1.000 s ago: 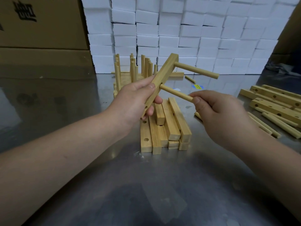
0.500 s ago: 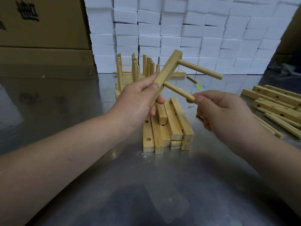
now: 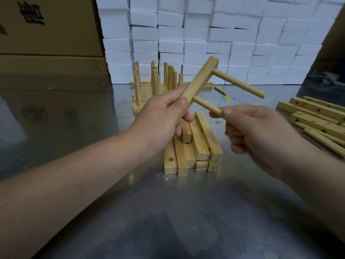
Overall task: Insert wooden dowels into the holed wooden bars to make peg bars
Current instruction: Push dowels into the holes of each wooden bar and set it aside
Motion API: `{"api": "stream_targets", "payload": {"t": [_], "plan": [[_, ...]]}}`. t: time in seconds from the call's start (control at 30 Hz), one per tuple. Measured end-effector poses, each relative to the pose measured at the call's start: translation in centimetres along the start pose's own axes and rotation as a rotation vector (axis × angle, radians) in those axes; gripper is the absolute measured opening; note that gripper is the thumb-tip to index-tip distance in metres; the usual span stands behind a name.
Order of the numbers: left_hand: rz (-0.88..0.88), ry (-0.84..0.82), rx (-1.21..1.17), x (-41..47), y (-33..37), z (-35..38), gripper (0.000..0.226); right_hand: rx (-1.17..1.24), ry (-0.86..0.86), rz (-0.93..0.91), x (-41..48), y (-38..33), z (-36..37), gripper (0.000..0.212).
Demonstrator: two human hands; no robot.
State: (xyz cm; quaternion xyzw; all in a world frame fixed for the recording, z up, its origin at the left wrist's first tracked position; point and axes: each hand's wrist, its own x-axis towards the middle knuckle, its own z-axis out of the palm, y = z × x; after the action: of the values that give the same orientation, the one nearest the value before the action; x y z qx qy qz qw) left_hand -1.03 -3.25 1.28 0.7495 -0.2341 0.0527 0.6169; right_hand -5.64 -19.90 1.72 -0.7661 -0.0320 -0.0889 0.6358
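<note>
**Second dowel going into the bar, plenty of bars waiting**

The left hand [image 3: 162, 116] is gripping a bar [image 3: 199, 85] by its lower part, thumb on the front face and fingers curled behind, and is holding it tilted in the air over the middle of the table [image 3: 168, 212]. One dowel [image 3: 239, 83] is sitting in the hole near the bar's upper end and sticking out to the right. A second dowel [image 3: 205, 107] is going into the lower hole, just beside the left thumb. The right hand [image 3: 252, 131] is pinching its free end between thumb and forefinger, with the other fingers loosely curled below. How deep this one is seated cannot be told.

By my reading, the job is partly done. At the far side a batch of peg bars [image 3: 155, 85] is standing with pegs upright. Below the hands a stack [image 3: 201, 146] of plain bars is lying on the table, one showing an empty hole. At the right, more holed bars [image 3: 315, 114] and loose dowels [image 3: 324, 141] are lying unused, so a good deal is waiting once this bar is finished.
</note>
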Motion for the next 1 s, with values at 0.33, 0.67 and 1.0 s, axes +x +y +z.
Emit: {"api": "stream_targets", "payload": {"t": [0.33, 0.67, 1.0], "plan": [[0.017, -0.007, -0.027, -0.1, 0.7, 0.3, 0.035, 0.174, 0.028, -0.045, 0.4, 0.0, -0.1, 0.015], [-0.138, 0.093, -0.28, -0.1, 1.2, 0.9, 0.026, 0.568, 0.012, -0.24, 0.6, 0.7, 0.0, 0.014], [-0.154, 0.116, -0.341, -0.1, 1.4, 0.5, 0.031, -0.021, 0.266, -0.565, -0.4, 0.1, -0.1, 0.011]]}}
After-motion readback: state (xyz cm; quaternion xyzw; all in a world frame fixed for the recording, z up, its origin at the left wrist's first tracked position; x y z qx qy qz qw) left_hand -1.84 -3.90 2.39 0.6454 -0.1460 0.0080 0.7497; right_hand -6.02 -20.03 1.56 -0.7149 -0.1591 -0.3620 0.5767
